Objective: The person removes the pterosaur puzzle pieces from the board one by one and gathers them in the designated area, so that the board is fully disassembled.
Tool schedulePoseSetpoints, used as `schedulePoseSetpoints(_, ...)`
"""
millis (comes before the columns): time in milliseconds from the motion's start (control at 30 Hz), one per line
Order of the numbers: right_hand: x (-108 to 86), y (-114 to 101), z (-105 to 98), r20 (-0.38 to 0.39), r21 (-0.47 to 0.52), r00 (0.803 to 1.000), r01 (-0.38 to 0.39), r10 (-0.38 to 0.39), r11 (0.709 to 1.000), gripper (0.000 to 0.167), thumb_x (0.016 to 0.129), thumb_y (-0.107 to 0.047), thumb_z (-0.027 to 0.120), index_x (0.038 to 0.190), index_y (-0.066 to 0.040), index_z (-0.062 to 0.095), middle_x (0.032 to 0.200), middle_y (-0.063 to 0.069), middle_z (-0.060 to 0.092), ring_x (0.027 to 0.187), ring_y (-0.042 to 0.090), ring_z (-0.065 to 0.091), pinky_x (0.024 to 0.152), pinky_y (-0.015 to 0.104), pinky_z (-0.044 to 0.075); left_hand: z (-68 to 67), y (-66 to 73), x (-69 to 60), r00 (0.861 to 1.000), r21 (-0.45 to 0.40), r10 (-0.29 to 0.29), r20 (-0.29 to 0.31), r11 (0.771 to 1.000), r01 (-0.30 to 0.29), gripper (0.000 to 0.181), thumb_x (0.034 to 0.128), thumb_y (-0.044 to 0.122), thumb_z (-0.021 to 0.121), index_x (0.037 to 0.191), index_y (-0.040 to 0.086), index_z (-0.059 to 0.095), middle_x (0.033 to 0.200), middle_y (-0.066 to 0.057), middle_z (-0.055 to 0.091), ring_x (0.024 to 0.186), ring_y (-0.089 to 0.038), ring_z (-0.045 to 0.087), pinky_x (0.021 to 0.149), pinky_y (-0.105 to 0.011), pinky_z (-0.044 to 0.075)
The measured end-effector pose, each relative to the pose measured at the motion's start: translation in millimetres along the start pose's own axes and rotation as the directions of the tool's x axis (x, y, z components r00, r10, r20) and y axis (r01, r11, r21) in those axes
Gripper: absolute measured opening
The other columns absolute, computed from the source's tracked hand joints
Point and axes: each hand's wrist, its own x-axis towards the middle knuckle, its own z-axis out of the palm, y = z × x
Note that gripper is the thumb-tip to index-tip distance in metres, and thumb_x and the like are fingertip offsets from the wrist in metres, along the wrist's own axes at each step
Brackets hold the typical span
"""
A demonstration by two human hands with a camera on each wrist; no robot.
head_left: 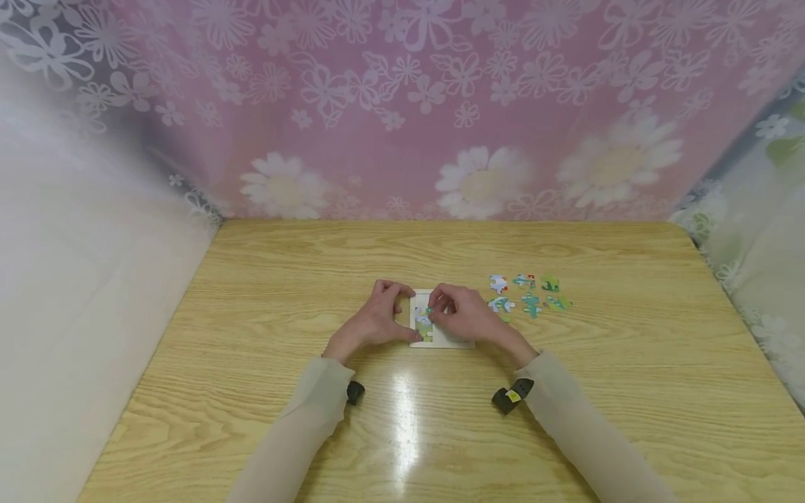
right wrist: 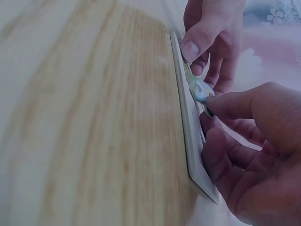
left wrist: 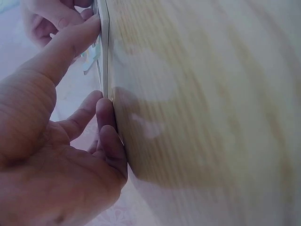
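A white puzzle frame [head_left: 448,338] lies flat on the table, with joined jigsaw pieces [head_left: 423,327] along its left side. My left hand [head_left: 375,314] holds the frame's left side, thumb near the lower corner and fingers by the upper one. In the left wrist view the thumb and fingertips of the left hand [left wrist: 61,136] touch the frame's edge [left wrist: 105,52]. My right hand [head_left: 467,314] is over the frame and pinches a puzzle piece [right wrist: 203,90] between thumb and finger, close to the joined pieces. Part of that piece is hidden by the fingers.
Several loose puzzle pieces [head_left: 531,304] lie in two rows to the right of the frame, one partly behind the right hand. The wooden table [head_left: 251,279] meets a pink floral curtain [head_left: 390,140] at the back. Pale cloth hangs on both sides.
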Motion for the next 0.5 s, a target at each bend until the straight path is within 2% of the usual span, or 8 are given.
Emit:
schedulePoseSetpoints(267,4.3,0.0,0.0,-0.007,0.022,1.0,-0.007,0.007,1.0,0.005,0.092,-0.012,0.071,0.097,-0.011,0.07,0.085,0.004,0.071,0.072,0.013,0.056,0.068,0.029,0.044,0.2,3.1,-1.3,1.0,-0.014,-0.016,-0.003,1.0,0.016,0.077,0.0766,0.029,0.092,0.141,0.018,0.051,0.141,-0.008,0.034,0.105,-0.019,0.048,0.082,-0.033,0.043)
schedulePoseSetpoints(500,6.8,-2.5,2.1,-0.009,-0.001,0.998,-0.063,0.063,0.998,0.004,0.092,-0.012,0.068,0.095,-0.011,0.071,0.083,0.001,0.071,0.074,0.014,0.058,0.07,0.03,0.044,0.8,4.4,-1.6,1.0,0.004,-0.029,-0.006,1.0,0.029,0.077,0.077,0.028,0.091,0.141,0.019,0.051,0.141,-0.007,0.034,0.104,-0.018,0.048,0.082,-0.034,0.043)
